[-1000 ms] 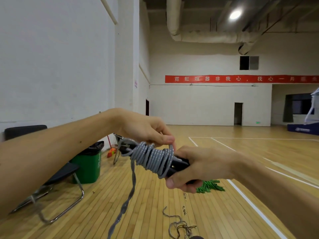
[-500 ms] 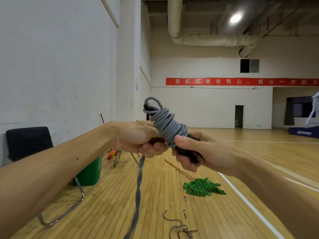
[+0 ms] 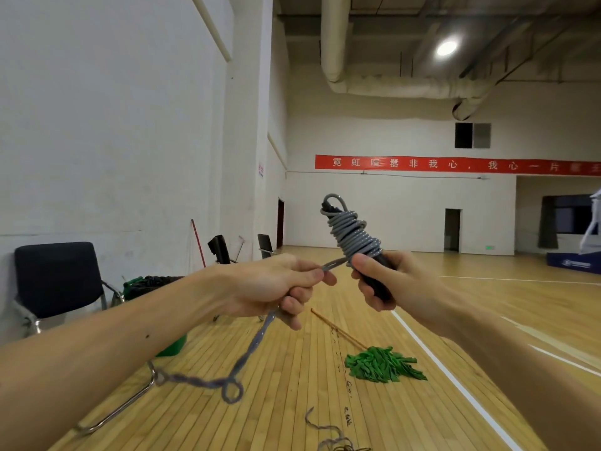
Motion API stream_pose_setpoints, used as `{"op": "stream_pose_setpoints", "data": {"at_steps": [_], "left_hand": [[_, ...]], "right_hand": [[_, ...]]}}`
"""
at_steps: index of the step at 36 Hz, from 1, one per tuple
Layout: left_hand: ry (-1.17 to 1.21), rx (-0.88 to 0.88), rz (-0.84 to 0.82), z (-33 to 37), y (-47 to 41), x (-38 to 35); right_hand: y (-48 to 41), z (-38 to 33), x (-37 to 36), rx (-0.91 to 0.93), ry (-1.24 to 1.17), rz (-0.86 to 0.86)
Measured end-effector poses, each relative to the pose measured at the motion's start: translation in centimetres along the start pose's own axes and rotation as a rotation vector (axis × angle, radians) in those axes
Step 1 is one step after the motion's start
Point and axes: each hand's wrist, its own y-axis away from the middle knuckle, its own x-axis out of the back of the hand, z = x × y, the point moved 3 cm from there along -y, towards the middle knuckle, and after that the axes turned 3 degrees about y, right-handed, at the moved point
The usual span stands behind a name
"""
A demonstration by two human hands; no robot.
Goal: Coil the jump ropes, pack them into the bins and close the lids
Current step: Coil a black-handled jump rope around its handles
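Centre frame, the right hand (image 3: 395,281) clamps the black handles under a tilted bundle of grey jump rope (image 3: 353,234), thumb pressed on the lowest coils. Just left, the left hand (image 3: 273,288) pinches the taut free strand, whose tail loops down to the lower left. A green-headed mop (image 3: 382,364) lies on the wooden floor (image 3: 279,415) below.

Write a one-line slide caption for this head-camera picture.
Coiling a jump rope: right hand holds the wrapped handles, left hand grips the loose length.
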Motion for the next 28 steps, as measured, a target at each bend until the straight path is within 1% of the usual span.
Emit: {"op": "stream_pose_setpoints", "data": {"at_steps": [2, 3, 6, 9, 10, 16, 21, 24, 28], "left_hand": [[-0.066, 0.031, 0.025, -0.2, 0.2, -0.2], [-0.139, 0.036, 0.041, -0.3, 0.4, -0.3], [-0.473, -0.02, 0.085, -0.1, 0.7, -0.9], [-0.886, -0.124, 0.135, 0.7, 1.1, -1.9], [-0.973, -0.138, 0.145, 1.1, 1.2, -2.2], [-1.289, -0.198, 0.178, 4.1, 1.9, -1.9], [-1.543, -0.281, 0.228, 5.8, 1.8, -1.9], [-1.647, -0.317, 0.177, 6.3, 1.6, -2.1], [-1.698, -0.373, 0.095, 6.7, 1.5, -2.5]], "right_hand": [[-0.3, 0.5, 0.3, -0.004, 0.028, 0.057], [-0.4, 0.9, 0.4, -0.007, 0.039, 0.086], [-0.8, 2.3, 1.0, -0.039, 0.058, 0.163], [-1.1, 3.3, 0.9, -0.062, 0.134, 0.161], [-1.1, 3.4, 0.8, -0.064, 0.155, 0.153], [-1.5, 2.9, 0.3, -0.067, 0.233, 0.108], [-1.3, 2.2, -0.8, -0.043, 0.378, 0.029], [-0.8, 1.7, -1.6, -0.044, 0.543, -0.063], [0.0, 0.6, -2.7, -0.093, 0.636, -0.215]]}}
